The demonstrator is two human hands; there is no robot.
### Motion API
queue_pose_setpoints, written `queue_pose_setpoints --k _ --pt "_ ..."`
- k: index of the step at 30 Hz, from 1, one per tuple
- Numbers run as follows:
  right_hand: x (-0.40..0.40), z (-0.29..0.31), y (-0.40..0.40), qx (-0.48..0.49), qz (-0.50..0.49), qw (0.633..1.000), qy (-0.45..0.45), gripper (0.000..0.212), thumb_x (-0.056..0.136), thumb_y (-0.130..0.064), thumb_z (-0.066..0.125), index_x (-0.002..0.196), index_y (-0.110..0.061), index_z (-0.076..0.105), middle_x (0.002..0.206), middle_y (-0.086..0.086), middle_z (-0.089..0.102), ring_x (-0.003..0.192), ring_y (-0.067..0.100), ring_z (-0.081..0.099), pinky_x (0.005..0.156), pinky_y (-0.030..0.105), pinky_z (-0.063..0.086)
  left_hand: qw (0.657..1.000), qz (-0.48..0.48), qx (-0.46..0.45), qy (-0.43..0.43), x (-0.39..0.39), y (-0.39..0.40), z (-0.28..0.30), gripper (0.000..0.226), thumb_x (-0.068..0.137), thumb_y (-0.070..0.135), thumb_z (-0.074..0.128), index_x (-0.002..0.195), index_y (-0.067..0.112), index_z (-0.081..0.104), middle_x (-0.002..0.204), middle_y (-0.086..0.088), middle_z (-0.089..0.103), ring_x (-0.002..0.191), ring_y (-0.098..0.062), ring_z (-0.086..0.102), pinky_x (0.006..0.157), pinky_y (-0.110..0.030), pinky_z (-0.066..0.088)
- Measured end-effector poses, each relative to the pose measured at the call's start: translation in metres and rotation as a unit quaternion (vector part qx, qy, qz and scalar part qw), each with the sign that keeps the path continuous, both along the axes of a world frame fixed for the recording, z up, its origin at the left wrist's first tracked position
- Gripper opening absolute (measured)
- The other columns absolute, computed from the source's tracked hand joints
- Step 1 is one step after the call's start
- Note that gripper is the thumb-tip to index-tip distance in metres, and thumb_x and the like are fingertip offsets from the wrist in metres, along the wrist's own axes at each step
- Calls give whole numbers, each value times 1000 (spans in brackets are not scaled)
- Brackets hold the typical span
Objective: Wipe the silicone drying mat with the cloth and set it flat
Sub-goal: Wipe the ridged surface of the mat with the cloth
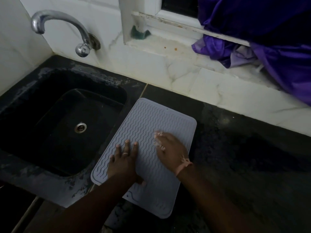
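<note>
A grey silicone drying mat [151, 121] with wavy ridges lies flat on the dark counter, just right of the sink. My left hand [123, 160] rests palm down on the mat's left half, fingers spread, a ring on one finger. My right hand [171, 150] lies palm down on the mat's right half, its fingertips blurred, a bracelet at the wrist. Neither hand holds anything I can see. No wiping cloth shows on the mat or in either hand.
A black sink [67, 125] with a steel drain sits at the left under a chrome tap [67, 29]. Purple fabric [269, 44] hangs over the white sill at the upper right. A green sponge [140, 33] lies on the sill. Dark counter [244, 157] stretches to the right.
</note>
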State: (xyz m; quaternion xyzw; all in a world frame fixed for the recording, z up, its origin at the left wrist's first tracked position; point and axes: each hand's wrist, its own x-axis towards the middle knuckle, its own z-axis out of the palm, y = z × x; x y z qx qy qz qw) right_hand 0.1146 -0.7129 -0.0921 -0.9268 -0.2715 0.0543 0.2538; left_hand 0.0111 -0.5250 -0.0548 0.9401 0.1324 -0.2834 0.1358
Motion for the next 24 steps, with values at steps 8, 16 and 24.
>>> queue_pose_setpoints --k 8,16,24 --pt "-98 5 -9 -17 152 987 -48 42 100 -33 51 142 -30 55 139 -9 59 125 17 52 105 39 43 999 -24 -32 16 -4 1 -2 151 64 76 77 153 28 -36 158 -10 -45 147 -42 -33 123 -61 -4" --pt "13 -8 -31 -77 128 985 -92 44 92 -30 63 135 -31 59 121 -1 61 112 26 54 95 48 42 998 -49 -27 23 -12 5 -9 161 56 79 79 145 32 -45 153 -10 -51 141 -43 -41 118 -61 -12" --pt "102 -7 -29 -136 -105 980 -104 40 97 -24 48 135 -24 59 130 14 56 114 42 51 97 51 38 999 -36 -22 -5 -17 4 -12 161 54 78 81 146 34 -43 156 -6 -48 143 -38 -40 119 -55 -12"
